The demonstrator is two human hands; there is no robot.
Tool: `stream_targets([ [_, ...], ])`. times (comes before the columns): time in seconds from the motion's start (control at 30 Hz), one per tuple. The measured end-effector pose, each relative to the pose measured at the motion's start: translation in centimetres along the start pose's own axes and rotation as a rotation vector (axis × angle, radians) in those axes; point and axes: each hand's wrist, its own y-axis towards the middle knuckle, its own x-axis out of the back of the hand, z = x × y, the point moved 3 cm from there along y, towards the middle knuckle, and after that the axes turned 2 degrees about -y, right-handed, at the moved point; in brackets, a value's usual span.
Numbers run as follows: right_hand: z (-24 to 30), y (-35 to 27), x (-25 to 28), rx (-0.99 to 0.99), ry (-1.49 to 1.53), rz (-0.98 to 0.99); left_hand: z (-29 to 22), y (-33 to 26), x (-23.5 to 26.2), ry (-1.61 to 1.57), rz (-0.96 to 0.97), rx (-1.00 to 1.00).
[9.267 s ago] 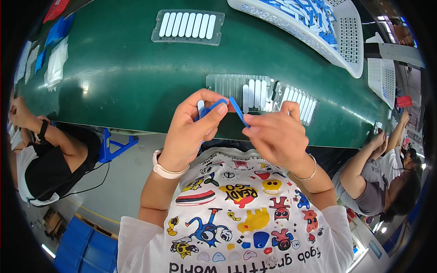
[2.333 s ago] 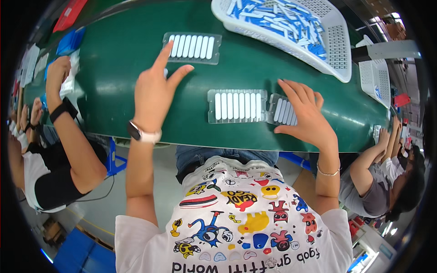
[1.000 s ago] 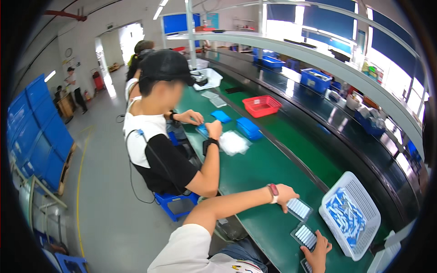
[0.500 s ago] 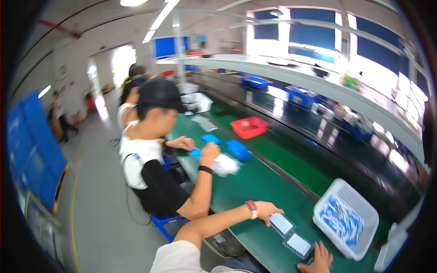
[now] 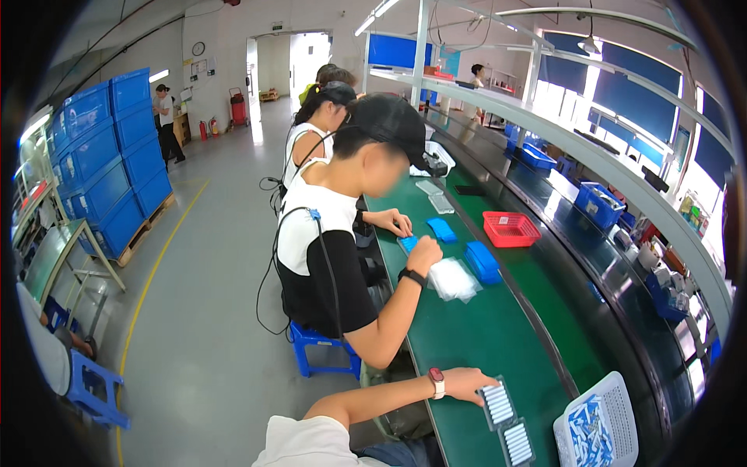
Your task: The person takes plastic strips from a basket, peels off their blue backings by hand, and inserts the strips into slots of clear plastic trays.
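Observation:
From the lower edge my left arm, with a watch at the wrist, reaches right across the bench. My left hand (image 5: 465,384) is closed on the left edge of a clear plastic tray (image 5: 497,402) that holds a row of several white, stick-like pieces. A second clear tray (image 5: 516,443) with similar pieces lies against its near end; whether the two are joined I cannot tell. My right hand is outside the view. Right of the trays stands a white perforated basket (image 5: 620,397) with many small blue-and-white pieces (image 5: 589,432) in it.
On the green bench (image 5: 443,342), a co-worker (image 5: 342,233) on a blue stool handles a small blue item. Near them lie clear plastic bags (image 5: 453,279), blue stacks (image 5: 482,262) and a red basket (image 5: 510,229). A shelf (image 5: 576,148) runs above a dark conveyor. Blue crates (image 5: 117,156) stand left.
The view has swung left and up, so the bench sits lower in the picture. My right hand, earlier by the near tray, has left the view. My left hand stays at the far tray.

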Motion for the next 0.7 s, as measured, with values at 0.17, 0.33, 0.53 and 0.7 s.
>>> stream_targets([
  [0.17,6.4,4.4,0.0,0.03,0.067,-0.021,-2.1,-0.3,1.7,0.344,-0.193,0.113],
  [0.33,12.9,8.6,0.9,0.303,0.126,-0.435,-7.5,2.7,3.2,0.739,-0.203,-0.302],
  [0.53,19.1,5.9,7.6,0.572,0.054,-0.556,-14.7,8.0,-1.6,0.552,0.314,-0.512],
  [0.7,16.0,3.3,7.1,0.451,0.073,-0.584,-17.9,9.6,-5.0,0.662,0.397,-0.567],
])
